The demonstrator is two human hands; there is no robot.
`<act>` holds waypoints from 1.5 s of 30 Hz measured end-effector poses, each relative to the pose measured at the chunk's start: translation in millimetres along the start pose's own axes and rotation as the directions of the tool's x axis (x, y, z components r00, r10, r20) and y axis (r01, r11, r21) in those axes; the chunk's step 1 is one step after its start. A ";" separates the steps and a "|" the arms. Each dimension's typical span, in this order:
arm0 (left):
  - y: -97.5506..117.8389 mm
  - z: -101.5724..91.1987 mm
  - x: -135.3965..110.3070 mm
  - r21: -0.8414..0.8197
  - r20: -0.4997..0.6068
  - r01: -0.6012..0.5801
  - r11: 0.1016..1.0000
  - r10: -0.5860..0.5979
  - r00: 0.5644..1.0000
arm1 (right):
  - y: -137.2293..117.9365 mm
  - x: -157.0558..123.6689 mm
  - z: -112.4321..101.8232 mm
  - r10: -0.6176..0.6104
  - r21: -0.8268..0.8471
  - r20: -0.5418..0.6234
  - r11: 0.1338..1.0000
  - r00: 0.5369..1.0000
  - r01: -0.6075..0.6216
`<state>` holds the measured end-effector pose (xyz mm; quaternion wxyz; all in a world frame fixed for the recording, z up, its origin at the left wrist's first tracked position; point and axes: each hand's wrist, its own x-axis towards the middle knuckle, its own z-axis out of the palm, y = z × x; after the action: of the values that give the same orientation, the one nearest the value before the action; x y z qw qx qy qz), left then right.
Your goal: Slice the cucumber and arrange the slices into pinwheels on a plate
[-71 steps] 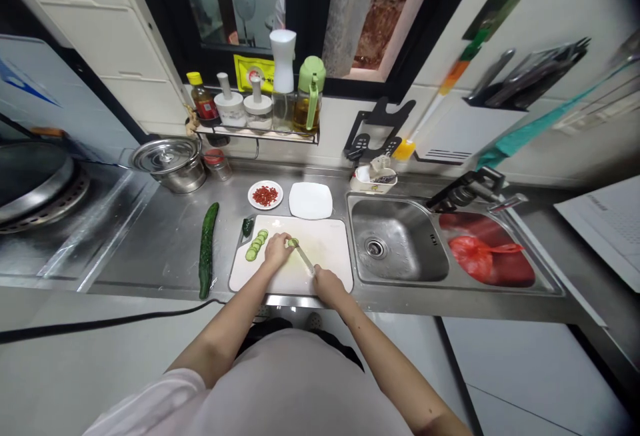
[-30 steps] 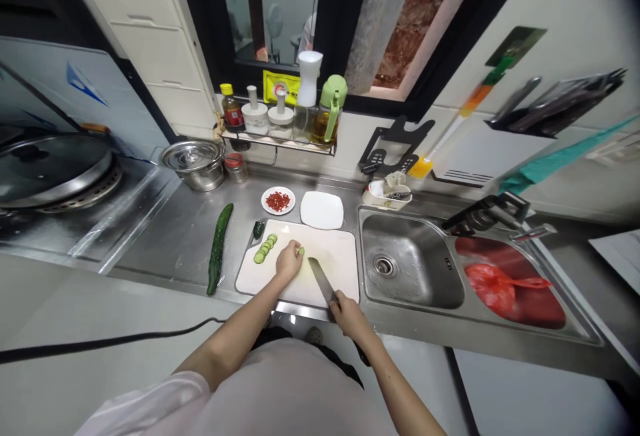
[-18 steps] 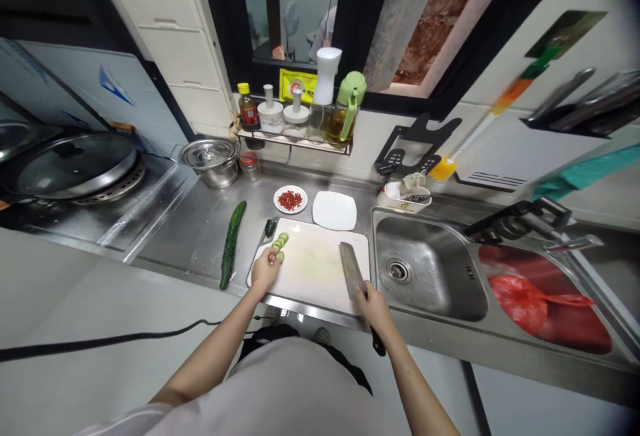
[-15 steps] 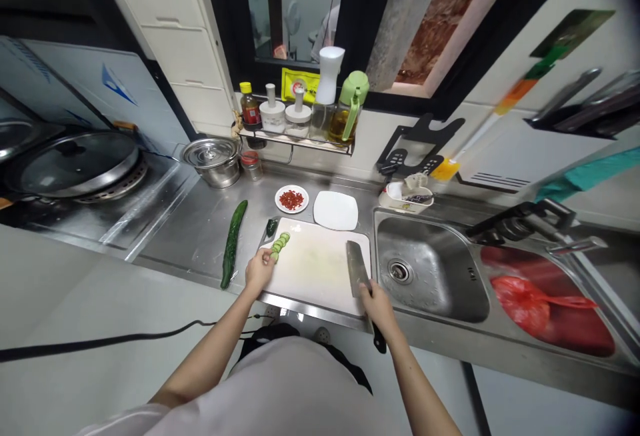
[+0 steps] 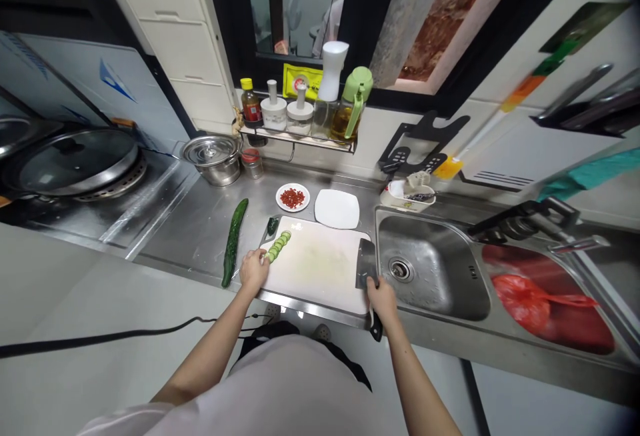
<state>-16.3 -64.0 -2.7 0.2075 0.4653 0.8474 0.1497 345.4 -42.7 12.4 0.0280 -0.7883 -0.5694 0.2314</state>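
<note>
A slanting row of overlapping cucumber slices point(image 5: 279, 246) lies at the left side of the white cutting board point(image 5: 315, 276). My left hand point(image 5: 253, 272) is at the row's near end, its fingers closed on the last slices, which they partly hide. Over the board's right edge, my right hand point(image 5: 383, 300) grips a cleaver point(image 5: 367, 264) where blade and handle meet. The broad blade lies flat over the board, pointing away from me, and the black handle sticks out toward me. A dark green piece point(image 5: 273, 226) sits at the board's far left corner.
A whole cucumber point(image 5: 234, 243) lies left of the board. Behind the board are a plate of chopped red pieces point(image 5: 293, 197) and a white square plate point(image 5: 337, 209). The sink point(image 5: 430, 269) adjoins on the right. A lidded pot point(image 5: 213, 159) stands at the back left.
My left hand has shifted slightly left and toward me, and the slice row shows longer. The cleaver has moved right, its blade now turned flatter at the board's edge.
</note>
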 end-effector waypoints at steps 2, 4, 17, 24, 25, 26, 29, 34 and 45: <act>1.5 0.7 0.1 -0.016 -0.031 -0.008 1.000 0.008 0.999 | 0.0 -1.4 -0.2 0.012 -0.032 -0.017 0.999 1.000 -0.013; 6.3 1.4 1.0 -0.054 -0.061 -0.023 0.998 0.020 0.998 | 0.2 -3.2 0.2 0.018 -0.043 -0.029 0.999 0.999 -0.019; 103.0 35.6 26.1 -0.246 -0.076 -0.227 0.942 0.214 0.974 | -18.4 -10.1 -9.8 0.033 -0.228 -0.033 0.973 0.999 -0.040; 152.4 51.8 65.1 -0.170 0.052 -0.192 0.967 0.203 0.978 | -17.6 -3.7 -19.7 0.069 -0.281 0.003 0.957 0.998 -0.066; 157.7 52.7 71.4 -0.151 0.069 -0.189 0.970 0.201 0.977 | -18.6 1.4 -23.7 0.066 -0.279 -0.023 0.958 0.998 -0.070; 162.7 53.7 77.5 -0.131 0.085 -0.186 0.974 0.198 0.977 | -20.9 8.1 -28.5 0.052 -0.268 -0.056 0.961 0.997 -0.065; 175.5 57.3 93.5 -0.064 0.122 -0.174 0.983 0.181 0.976 | -36.8 38.1 -44.5 -0.041 -0.201 -0.120 0.979 0.992 0.016; 188.9 65.9 107.6 0.037 0.159 -0.164 0.986 0.157 0.975 | -79.2 105.7 -56.8 -0.108 -0.110 -0.094 0.989 0.990 0.097; 198.6 79.0 123.7 0.019 0.220 -0.086 0.996 0.080 0.972 | -109.2 182.4 -31.5 0.052 0.001 0.035 0.999 0.998 -0.052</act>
<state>107.3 149.7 -8.9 0.2864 0.5169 0.8012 0.0942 305.9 168.6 13.3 0.0130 -0.7986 -0.5490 0.2462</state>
